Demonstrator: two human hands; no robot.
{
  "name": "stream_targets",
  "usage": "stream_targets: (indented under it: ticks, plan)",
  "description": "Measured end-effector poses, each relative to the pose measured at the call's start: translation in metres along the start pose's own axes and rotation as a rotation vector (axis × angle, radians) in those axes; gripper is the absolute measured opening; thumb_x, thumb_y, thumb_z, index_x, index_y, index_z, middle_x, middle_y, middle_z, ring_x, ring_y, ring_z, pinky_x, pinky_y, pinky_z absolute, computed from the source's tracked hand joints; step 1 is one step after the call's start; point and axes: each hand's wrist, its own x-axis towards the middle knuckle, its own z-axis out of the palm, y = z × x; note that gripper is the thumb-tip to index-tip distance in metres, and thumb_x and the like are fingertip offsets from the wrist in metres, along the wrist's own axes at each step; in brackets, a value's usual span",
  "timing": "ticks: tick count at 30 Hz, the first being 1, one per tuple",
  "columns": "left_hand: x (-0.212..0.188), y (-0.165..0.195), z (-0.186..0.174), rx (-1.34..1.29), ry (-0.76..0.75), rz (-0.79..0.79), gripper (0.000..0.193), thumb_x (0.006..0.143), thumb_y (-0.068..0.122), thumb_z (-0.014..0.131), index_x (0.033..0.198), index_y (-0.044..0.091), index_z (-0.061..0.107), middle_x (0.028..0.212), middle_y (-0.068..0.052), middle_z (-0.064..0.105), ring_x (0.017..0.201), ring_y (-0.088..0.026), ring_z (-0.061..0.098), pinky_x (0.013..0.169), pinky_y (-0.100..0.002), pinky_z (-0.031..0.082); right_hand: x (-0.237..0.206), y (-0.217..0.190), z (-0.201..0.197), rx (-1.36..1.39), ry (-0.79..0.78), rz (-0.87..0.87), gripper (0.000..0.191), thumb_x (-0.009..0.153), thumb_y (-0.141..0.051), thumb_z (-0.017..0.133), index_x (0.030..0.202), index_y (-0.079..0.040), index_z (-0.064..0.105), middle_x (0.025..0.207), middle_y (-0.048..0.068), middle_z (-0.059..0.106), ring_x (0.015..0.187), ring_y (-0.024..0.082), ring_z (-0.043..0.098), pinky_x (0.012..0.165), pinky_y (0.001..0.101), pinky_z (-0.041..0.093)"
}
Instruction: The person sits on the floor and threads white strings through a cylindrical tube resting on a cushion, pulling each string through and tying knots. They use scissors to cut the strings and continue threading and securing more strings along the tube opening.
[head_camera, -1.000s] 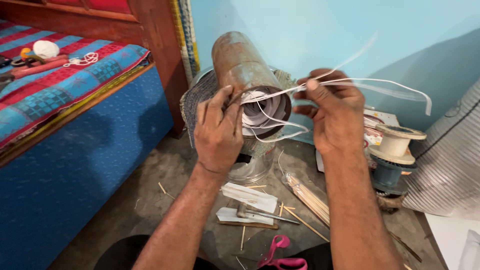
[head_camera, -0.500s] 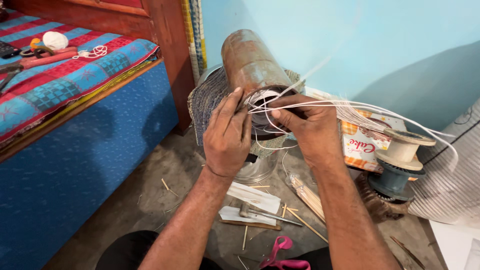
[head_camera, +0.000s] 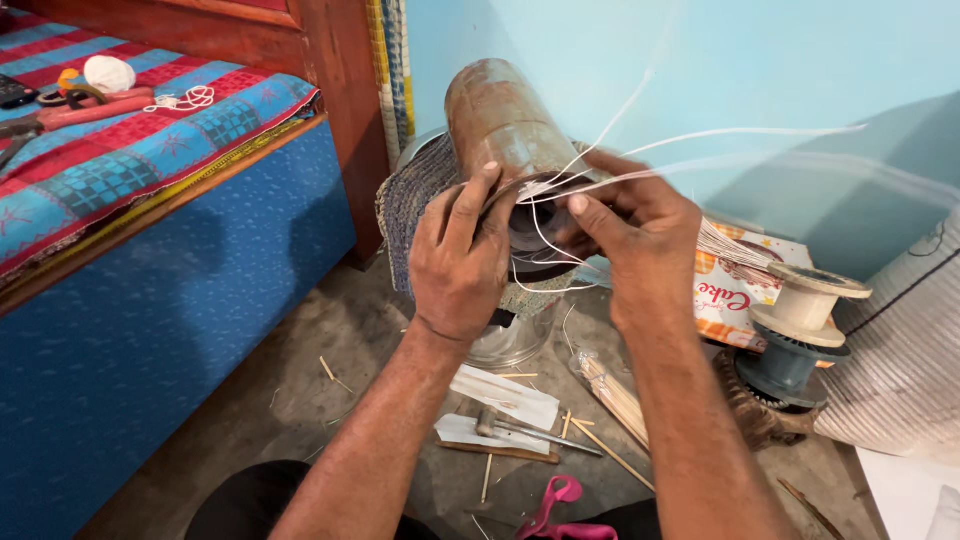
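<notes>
A rusty metal cylinder (head_camera: 497, 112) lies tilted toward me, its open end facing my hands. My left hand (head_camera: 460, 255) grips the rim of that open end, fingers pressed on the metal. My right hand (head_camera: 630, 235) pinches a bundle of thin white strands (head_camera: 720, 135) right at the cylinder's mouth; the strands fan out to the right and loop down below the opening. A woven grey mat (head_camera: 405, 205) sits behind the cylinder.
A bed with a blue side and striped red-blue cover (head_camera: 130, 150) stands at left, with a thread ball and tools on it. On the floor lie pink scissors (head_camera: 555, 505), a hammer (head_camera: 520, 428), thin sticks (head_camera: 615, 395), white spools (head_camera: 800, 300) and a printed box (head_camera: 735, 280).
My right hand has drawn in from the right to the cylinder's mouth, bringing the white strands with it. My left hand stays on the rim. The view has shifted closer.
</notes>
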Motion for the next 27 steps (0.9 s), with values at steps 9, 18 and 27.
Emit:
stream_targets:
  ticks: [9,18,27]
  plan:
    - [-0.010,-0.004,0.025,-0.088,-0.009,-0.041,0.028,0.088,-0.006,0.074,0.115,-0.002,0.073,0.136,-0.013,0.063,0.119,-0.033,0.063,0.101,-0.039,0.055,0.010,-0.014,-0.009,-0.021,0.407,-0.155,0.042,0.093,-0.011,0.083,0.110,0.008,0.050,0.072,0.010,0.063,0.049,0.015,0.059,0.040,0.0299,0.048]
    - [0.051,0.053,-0.046,0.007,-0.088,-0.019,0.041,0.083,-0.008,0.069,0.124,-0.003,0.074,0.137,-0.014,0.061,0.102,-0.033,0.061,0.090,-0.040,0.055,0.001,-0.107,-0.024,0.012,0.056,0.182,0.032,0.084,-0.019,0.083,0.112,-0.007,0.073,0.063,0.002,0.059,0.041,0.010,0.046,0.034,0.0257,0.033]
    - [0.102,0.093,-0.076,0.053,-0.033,0.018,0.031,0.091,-0.006,0.070,0.121,-0.003,0.076,0.133,-0.012,0.063,0.101,-0.032,0.061,0.087,-0.039,0.054,0.001,-0.153,-0.069,0.365,0.171,0.197,0.020,0.095,-0.018,0.071,0.098,0.001,0.068,0.077,0.010,0.069,0.059,0.018,0.065,0.053,0.0336,0.055]
